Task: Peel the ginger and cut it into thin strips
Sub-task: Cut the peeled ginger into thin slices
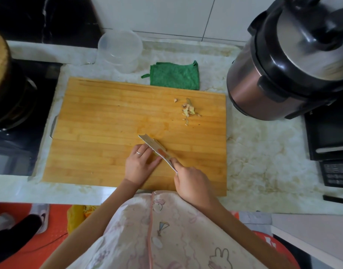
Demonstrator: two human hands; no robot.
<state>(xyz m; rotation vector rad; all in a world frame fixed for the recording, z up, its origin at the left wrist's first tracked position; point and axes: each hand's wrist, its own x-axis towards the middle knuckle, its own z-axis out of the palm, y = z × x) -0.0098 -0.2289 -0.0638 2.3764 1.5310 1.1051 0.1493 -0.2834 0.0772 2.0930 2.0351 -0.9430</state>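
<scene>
Left hand (140, 164) fingers (145, 150) fairly straight, pressing ginger (160, 144) beside knife (150, 144) blade. Ginger mostly hidden, only a pale tan sliver shows. Right hand (192, 183) clenched around knife handle. Peel scraps (188, 110) lie apart on the cutting board (101, 117).

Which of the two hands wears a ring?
The left hand, beside the blade of the knife, has a ring on one finger; the right hand, gripping the knife handle, shows none.
</scene>
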